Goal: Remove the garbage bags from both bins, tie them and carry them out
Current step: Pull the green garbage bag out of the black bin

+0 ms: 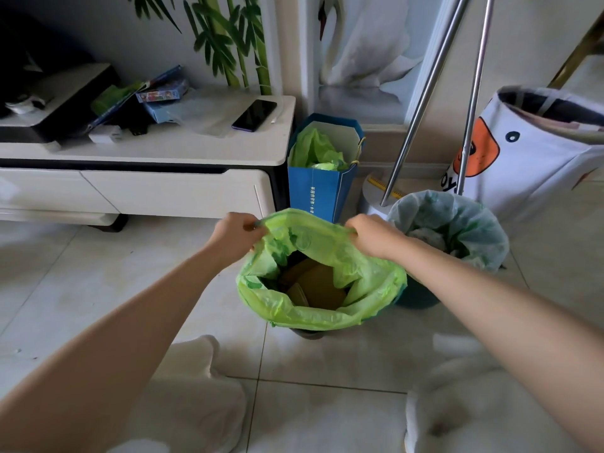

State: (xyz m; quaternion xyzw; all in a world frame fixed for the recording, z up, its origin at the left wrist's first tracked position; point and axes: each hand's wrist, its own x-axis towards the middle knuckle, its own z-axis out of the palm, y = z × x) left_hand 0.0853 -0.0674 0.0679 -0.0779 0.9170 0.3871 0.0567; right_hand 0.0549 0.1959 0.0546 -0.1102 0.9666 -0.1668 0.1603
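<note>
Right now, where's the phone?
Head view, upper left of centre: the phone lies flat at the right end of the white cabinet, above the blue paper bag.

Tiled floor (pixel 327 361): green-lined bin (pixel 318 333) at centre; second bin (pixel 418 297) at 2 o'clock; blue paper bag (pixel 322 191) at 12; TV cabinet (pixel 147 188) at 10.
</note>
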